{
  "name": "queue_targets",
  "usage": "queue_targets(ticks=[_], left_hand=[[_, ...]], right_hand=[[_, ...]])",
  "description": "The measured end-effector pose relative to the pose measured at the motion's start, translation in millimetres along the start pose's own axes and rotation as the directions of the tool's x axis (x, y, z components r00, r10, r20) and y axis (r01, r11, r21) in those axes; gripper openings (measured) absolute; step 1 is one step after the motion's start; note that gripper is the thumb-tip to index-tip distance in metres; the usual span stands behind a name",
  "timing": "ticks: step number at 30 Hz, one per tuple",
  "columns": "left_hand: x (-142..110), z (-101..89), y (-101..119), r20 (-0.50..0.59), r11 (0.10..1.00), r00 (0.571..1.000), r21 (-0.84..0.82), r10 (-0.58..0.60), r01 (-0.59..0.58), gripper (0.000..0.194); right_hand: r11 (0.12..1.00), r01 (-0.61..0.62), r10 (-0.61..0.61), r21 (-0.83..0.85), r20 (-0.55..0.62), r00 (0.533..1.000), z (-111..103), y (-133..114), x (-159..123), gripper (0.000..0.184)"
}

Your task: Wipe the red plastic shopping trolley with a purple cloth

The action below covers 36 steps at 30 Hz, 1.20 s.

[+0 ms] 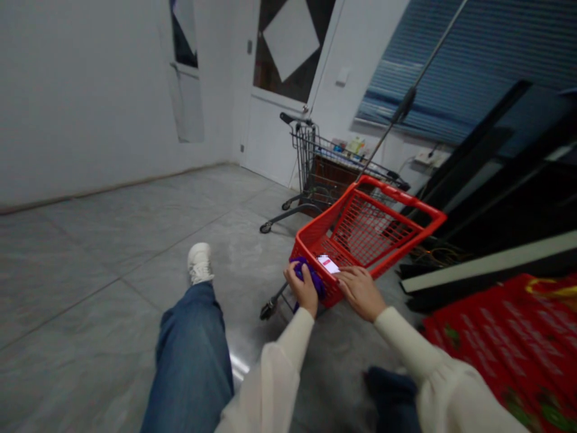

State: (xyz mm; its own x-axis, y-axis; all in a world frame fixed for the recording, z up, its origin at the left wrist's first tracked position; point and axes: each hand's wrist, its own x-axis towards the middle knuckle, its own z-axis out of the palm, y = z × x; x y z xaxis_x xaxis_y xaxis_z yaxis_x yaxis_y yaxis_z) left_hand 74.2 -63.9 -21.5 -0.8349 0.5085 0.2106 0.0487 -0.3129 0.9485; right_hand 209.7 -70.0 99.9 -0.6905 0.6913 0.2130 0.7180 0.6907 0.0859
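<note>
A purple cloth bundle (309,276) is grasped by the left hand (303,290), its fingers curled over the bundle at the near end of a red shopping cart (369,225). The right hand (358,293) is laid across the cart's near rim, though a firm grip cannot be confirmed from the head-worn view. A white card (328,264) with a red mark is seen lying inside the red wire basket, just beside the bundle. A denim-clad leg (192,355) and white sneaker (199,263) are shown on the grey tiled floor (112,252) to the left. Farther back, a grey metal shopping cart (315,165) loaded with packages is parked near a white door (274,132). Dark panels (491,174) are propped at right beneath a blue window blind (469,66), and a red printed banner (500,355) lies in the right foreground.
</note>
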Motion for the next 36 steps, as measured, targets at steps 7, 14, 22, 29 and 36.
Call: queue_targets(ticks=[7, 14, 22, 29, 36], left_hand=[[-21, -1.0, -6, 0.102, 1.0, 0.995, -0.027, -0.003, 0.006, 0.026], [25, 14.7, 4, -0.049, 1.0, 0.999, -0.009, -0.022, 0.021, 0.031], [15, 4.4, -1, 0.103, 0.998, 0.994, -0.055, 0.017, -0.011, 0.028], [27, 10.0, 27, 0.062, 0.994, 0.992, -0.032, 0.108, -0.106, 0.026], [36, -2.2, 31, 0.25, 0.965, 0.935, 0.017, 0.25, -0.262, 0.02]], right_hand=[[0.999, -0.009, 0.01, -0.033, 0.019, 1.0, 0, -1, -1, 0.046], [0.996, 0.037, -0.041, -0.084, -0.042, 0.998, 8, 2, -2, 0.045], [0.997, 0.0, -0.004, -0.071, -0.053, 0.999, 9, 2, -7, 0.041], [0.999, -0.015, 0.011, -0.046, -0.084, 0.996, 12, -3, 0, 0.04], [0.999, -0.023, 0.02, -0.024, -0.096, 0.995, 10, -5, -4, 0.04]])
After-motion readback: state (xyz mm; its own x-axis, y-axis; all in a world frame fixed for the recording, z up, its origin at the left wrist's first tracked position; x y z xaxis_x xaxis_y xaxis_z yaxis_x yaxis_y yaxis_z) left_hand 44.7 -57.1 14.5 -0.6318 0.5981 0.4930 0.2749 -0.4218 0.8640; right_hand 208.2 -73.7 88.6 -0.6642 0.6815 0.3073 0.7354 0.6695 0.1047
